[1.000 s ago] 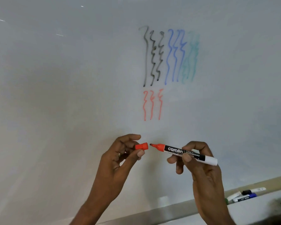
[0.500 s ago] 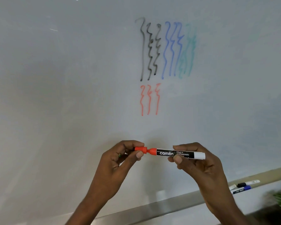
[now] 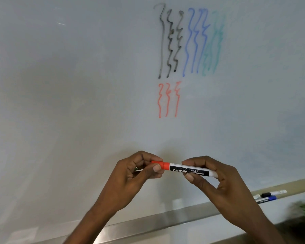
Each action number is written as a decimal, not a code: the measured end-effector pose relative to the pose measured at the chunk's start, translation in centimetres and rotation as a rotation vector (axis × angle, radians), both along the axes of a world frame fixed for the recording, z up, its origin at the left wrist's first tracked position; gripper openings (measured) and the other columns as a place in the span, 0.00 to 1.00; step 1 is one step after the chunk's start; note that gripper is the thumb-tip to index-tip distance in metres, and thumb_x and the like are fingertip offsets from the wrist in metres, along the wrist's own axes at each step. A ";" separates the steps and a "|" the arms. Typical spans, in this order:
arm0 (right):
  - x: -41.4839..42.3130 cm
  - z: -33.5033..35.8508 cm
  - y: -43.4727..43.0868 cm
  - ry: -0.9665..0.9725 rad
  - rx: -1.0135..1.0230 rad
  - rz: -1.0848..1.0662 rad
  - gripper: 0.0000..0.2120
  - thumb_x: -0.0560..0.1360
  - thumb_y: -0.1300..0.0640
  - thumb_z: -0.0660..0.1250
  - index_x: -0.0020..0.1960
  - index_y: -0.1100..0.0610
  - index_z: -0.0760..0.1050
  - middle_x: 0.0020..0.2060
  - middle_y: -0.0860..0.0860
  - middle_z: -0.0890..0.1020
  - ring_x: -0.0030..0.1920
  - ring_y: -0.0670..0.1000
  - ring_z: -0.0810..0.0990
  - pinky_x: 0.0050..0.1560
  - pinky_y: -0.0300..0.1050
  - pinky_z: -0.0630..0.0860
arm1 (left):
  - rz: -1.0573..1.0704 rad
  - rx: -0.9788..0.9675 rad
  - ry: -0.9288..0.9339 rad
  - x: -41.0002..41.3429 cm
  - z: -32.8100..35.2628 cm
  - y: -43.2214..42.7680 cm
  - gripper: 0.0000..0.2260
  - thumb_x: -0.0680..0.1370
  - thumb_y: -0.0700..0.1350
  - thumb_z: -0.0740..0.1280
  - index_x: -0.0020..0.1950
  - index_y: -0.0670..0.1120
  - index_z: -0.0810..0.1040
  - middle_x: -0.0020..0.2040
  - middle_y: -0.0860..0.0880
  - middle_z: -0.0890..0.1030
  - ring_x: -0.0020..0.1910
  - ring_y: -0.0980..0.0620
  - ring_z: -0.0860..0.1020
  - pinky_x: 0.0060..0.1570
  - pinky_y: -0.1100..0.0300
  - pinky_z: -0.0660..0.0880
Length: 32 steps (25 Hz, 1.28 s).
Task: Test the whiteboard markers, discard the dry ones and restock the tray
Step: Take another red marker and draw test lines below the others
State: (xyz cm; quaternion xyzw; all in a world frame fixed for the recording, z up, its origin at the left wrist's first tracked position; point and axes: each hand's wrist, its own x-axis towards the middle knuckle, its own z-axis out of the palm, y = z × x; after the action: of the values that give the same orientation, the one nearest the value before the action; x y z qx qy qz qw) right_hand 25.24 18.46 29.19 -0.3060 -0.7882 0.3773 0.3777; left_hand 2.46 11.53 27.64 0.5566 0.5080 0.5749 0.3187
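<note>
Marker axis: the red marker [image 3: 190,170] is held level in front of the whiteboard [image 3: 77,85], its long axis running left to right and the red cap [image 3: 161,164] at the left end.
Grip: the left hand [image 3: 137,175] pinches the red cap; the right hand [image 3: 217,180] curls round the barrel.
Tray: the tray [image 3: 148,223] runs below the hands; spare markers [image 3: 269,196] lie low and to the right, nearer the right hand.

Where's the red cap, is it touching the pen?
Touching. The head view shows the red cap seated on the pen, no gap between them, pinched by the left hand.
</note>
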 end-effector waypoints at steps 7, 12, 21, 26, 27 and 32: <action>0.8 -0.1 -0.6 -0.028 0.062 0.025 0.08 0.75 0.52 0.72 0.54 0.44 0.83 0.49 0.41 0.86 0.54 0.47 0.84 0.44 0.53 0.80 | -0.059 0.001 -0.030 0.1 -0.2 -0.8 0.09 0.75 0.41 0.70 0.54 0.40 0.83 0.44 0.43 0.87 0.44 0.45 0.87 0.47 0.61 0.82; 0.8 -0.5 -1.1 0.026 -0.032 0.055 0.07 0.73 0.50 0.73 0.51 0.43 0.84 0.45 0.44 0.87 0.49 0.48 0.85 0.44 0.43 0.80 | -0.039 -0.002 -0.084 0.7 -1.4 -1.4 0.09 0.75 0.41 0.70 0.54 0.41 0.83 0.43 0.42 0.87 0.42 0.43 0.86 0.47 0.57 0.83; -0.2 -2.2 -0.5 0.095 -0.205 0.067 0.07 0.73 0.57 0.73 0.51 0.53 0.83 0.41 0.47 0.85 0.42 0.45 0.83 0.42 0.28 0.74 | 0.014 -0.028 -0.061 0.7 -2.8 -1.1 0.08 0.76 0.46 0.71 0.54 0.46 0.84 0.46 0.46 0.87 0.48 0.46 0.86 0.52 0.55 0.83; -0.9 -5.2 0.2 0.041 -0.281 0.040 0.11 0.74 0.52 0.72 0.55 0.51 0.81 0.47 0.44 0.84 0.46 0.45 0.82 0.46 0.32 0.76 | 0.178 -0.073 0.018 1.0 -5.8 -1.4 0.05 0.76 0.49 0.72 0.52 0.53 0.84 0.46 0.52 0.85 0.47 0.53 0.83 0.41 0.65 0.76; -0.9 -6.1 0.4 0.024 -0.296 0.037 0.11 0.74 0.51 0.72 0.56 0.50 0.81 0.48 0.43 0.84 0.48 0.46 0.81 0.47 0.34 0.77 | 0.195 -0.083 0.017 0.8 -6.6 -1.5 0.05 0.76 0.48 0.73 0.51 0.53 0.85 0.46 0.53 0.85 0.49 0.53 0.82 0.41 0.66 0.75; -1.0 -11.4 1.6 -0.108 -0.390 0.066 0.07 0.77 0.56 0.72 0.54 0.48 0.81 0.50 0.42 0.84 0.51 0.44 0.82 0.52 0.36 0.77 | 0.260 -0.178 -0.001 0.9 -11.6 -2.8 0.05 0.77 0.46 0.74 0.51 0.54 0.84 0.47 0.54 0.85 0.51 0.54 0.82 0.46 0.63 0.79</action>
State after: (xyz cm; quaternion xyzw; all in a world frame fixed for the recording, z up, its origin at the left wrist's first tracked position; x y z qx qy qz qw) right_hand 24.22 20.06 17.80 -0.3672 -0.7288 0.5181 0.2561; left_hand 3.33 8.73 16.02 0.4552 0.6245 0.5645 0.2899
